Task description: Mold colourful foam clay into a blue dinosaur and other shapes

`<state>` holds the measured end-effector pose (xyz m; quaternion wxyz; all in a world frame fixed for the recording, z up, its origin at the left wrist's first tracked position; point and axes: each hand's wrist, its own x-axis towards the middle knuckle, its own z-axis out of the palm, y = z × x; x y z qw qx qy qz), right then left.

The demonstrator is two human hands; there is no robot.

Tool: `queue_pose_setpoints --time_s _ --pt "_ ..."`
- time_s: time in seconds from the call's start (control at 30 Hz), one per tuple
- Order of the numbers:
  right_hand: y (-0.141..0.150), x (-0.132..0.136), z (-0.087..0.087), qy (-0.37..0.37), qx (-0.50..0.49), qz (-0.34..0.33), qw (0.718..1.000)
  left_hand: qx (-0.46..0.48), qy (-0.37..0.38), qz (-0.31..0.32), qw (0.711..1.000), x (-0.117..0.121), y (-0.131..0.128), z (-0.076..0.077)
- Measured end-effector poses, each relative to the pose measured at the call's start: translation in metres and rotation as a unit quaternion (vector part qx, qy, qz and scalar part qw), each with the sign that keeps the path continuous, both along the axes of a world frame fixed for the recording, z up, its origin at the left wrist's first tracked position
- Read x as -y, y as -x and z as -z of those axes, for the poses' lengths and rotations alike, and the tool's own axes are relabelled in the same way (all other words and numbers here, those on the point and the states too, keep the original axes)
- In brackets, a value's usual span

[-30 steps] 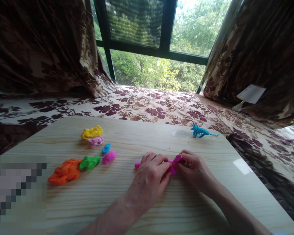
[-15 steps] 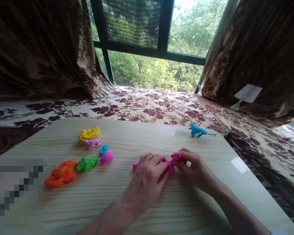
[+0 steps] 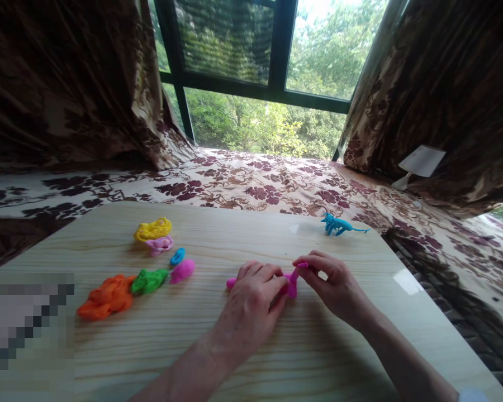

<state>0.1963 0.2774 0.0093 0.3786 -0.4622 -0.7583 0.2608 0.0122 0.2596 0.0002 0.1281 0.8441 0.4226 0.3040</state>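
A bright pink piece of modelling clay (image 3: 292, 287) lies on the wooden table, partly hidden under my fingers. My left hand (image 3: 257, 293) is closed over its length, with one rounded end poking out on the left and thumb and forefinger gripping near the right end. A short strip rises at that right end, and my right hand (image 3: 324, 276) pinches its tip between thumb and forefinger. Left of my hands sits a separate pink lump of clay (image 3: 183, 271), beside a small blue ring of clay (image 3: 178, 256).
Green clay (image 3: 150, 281) touches an orange clump (image 3: 107, 298) on the left of the table (image 3: 184, 357). Behind them are yellow clay (image 3: 153, 229) and pale pink clay (image 3: 160, 245). A blue clay animal (image 3: 339, 225) stands at the far right, near the edge. A white lamp (image 3: 421, 161) is beyond.
My right hand's fingers have shifted slightly on the strip, which now looks thinner at its tip. My left hand stays in place on the pink clay.
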Motion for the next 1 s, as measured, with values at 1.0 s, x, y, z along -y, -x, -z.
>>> queue_pose_setpoints --time_s 1.0 --pt "-0.002 0.02 -0.015 -0.154 -0.097 0.124 0.975 0.131 0.282 -0.082 0.947 -0.025 0.052 -0.049"
